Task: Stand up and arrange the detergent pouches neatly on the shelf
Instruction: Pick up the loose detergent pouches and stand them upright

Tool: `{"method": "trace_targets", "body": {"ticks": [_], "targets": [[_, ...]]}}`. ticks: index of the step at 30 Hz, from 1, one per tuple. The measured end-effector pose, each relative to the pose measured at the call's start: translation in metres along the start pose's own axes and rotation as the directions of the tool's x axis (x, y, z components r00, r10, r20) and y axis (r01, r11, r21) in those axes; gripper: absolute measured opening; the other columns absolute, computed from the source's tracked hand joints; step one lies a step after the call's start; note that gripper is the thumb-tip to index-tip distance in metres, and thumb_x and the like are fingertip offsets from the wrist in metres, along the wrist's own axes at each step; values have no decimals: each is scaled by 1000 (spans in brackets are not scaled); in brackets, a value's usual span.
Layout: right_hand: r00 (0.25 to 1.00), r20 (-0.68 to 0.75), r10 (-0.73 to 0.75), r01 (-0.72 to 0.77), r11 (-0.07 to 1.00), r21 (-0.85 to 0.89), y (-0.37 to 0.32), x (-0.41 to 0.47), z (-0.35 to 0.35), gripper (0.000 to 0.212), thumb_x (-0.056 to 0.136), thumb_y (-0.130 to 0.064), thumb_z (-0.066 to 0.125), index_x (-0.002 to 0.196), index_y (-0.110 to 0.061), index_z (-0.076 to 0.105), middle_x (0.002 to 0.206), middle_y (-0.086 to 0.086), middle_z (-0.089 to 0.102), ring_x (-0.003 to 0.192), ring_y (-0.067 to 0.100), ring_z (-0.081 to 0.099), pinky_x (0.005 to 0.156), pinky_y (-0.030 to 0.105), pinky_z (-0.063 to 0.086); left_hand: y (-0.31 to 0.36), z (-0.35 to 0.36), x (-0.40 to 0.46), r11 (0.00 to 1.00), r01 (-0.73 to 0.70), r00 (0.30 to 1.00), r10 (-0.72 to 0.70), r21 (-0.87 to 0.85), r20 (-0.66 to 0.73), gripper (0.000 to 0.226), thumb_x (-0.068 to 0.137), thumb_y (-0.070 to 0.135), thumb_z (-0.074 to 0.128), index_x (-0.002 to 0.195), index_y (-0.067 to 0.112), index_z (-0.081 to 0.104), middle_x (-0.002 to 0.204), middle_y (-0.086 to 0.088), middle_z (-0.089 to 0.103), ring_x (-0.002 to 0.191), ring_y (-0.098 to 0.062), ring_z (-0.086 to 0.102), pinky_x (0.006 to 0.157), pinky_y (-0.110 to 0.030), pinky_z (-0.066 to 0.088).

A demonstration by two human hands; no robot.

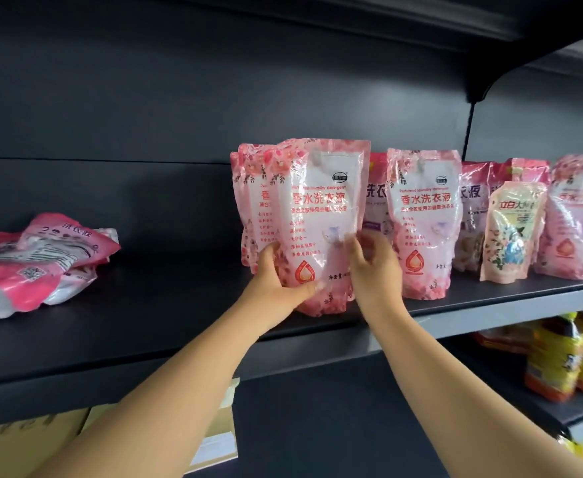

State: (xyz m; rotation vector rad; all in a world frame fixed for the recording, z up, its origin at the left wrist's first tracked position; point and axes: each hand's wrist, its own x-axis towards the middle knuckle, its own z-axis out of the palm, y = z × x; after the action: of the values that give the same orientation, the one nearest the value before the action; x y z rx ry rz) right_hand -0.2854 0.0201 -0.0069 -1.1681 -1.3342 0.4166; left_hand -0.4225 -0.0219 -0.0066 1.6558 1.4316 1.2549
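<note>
Two bare forearms reach up from the bottom edge toward the dark grey metal shelf (145, 326). The left hand (276, 277) grips the lower left edge of a glossy pink-and-white floral detergent pouch (321, 215), thumb across its front near the bottom and fingers curled behind. The right hand (374, 267) holds the same pouch at its lower right edge, fingers bent round the side. The pouch stands upright with its base near the shelf's front lip, just in front of another pink floral pouch (248, 201) that stands behind it on the left.

The step in hand looks like setting this pouch upright into a row. To its right stands a matching upright pink pouch (423, 222), then a smaller cream pouch (511, 232) and more pink ones beyond. Well apart on the left lies a heap of pink-and-white pouches on their sides (38, 260), not yet stood up.

The next move probably calls for sliding the held pouch back until it sits square with its neighbours, settling its base flat so that it does not slump, then letting go and reaching left for the fallen heap.
</note>
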Motion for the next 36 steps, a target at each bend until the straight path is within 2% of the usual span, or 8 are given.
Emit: {"method": "trace_targets", "body": {"ticks": [3,8,15,22,26,29,32,36], "targets": [[976,-125,-181,178,983,-35,-21,-15,-7,37,92,-28,54,125,-14,48,108,-4,53,94,13,52,80,27,45,-2,-36,-17,984,-114,990,124,137,-63,55,81,35,66,130,31,40,114,19,53,103,5,49,90,-17,34],[925,50,-376,377,926,-18,-73,-51,23,22,89,-23,57,110,-17,60,97,-15,50,95,7,49,74,5,37,-17,-130,-48,890,-196,916,316,410,-248,8,86,23,61,92,28,62,93,17,61,94,-2,56,86,-20,40],[762,403,-507,590,800,-110,-121,-99,134,35,91,-37,54,118,-16,58,107,0,59,102,15,51,87,25,40,-58,-276,-83,651,144,865,283,746,-415,27,85,28,63,105,10,66,113,-7,64,107,-25,56,82,-28,36],[668,643,-374,575,808,-127,-143,-108,246,51,88,-49,53,128,-17,51,131,2,52,122,20,45,101,33,38,-102,-324,-87,405,172,951,168,898,-258,55,89,57,37,132,26,48,128,1,57,120,-20,51,95,-31,37],[566,752,-338,553,832,-42,-140,-108,283,64,84,-56,54,137,-21,43,145,-3,39,137,16,31,111,30,27,-115,-326,-89,422,156,947,193,893,-257,82,74,69,11,134,25,47,142,7,44,132,-12,36,106,-28,18],[511,780,-361,631,774,-55,-135,-107,294,63,85,-58,51,136,-23,45,142,-3,44,133,15,36,108,30,32,-120,-325,-89,408,178,945,181,895,-271,66,87,63,20,137,26,42,144,11,39,135,-10,30,108,-25,12],[547,734,-402,627,778,-41,-139,-110,284,43,91,-46,49,124,-20,56,110,-3,61,101,17,53,79,22,38,-118,-323,-89,453,157,938,209,878,-275,71,84,65,16,137,25,42,139,7,46,132,-13,35,106,-27,16],[747,613,-257,326,945,-1,-147,-108,265,43,92,-41,50,60,-14,47,59,0,46,66,20,43,58,28,32,-107,-316,-99,701,87,878,282,707,-387,62,89,57,31,135,18,45,140,-4,46,135,-17,32,107,-27,20]]}}
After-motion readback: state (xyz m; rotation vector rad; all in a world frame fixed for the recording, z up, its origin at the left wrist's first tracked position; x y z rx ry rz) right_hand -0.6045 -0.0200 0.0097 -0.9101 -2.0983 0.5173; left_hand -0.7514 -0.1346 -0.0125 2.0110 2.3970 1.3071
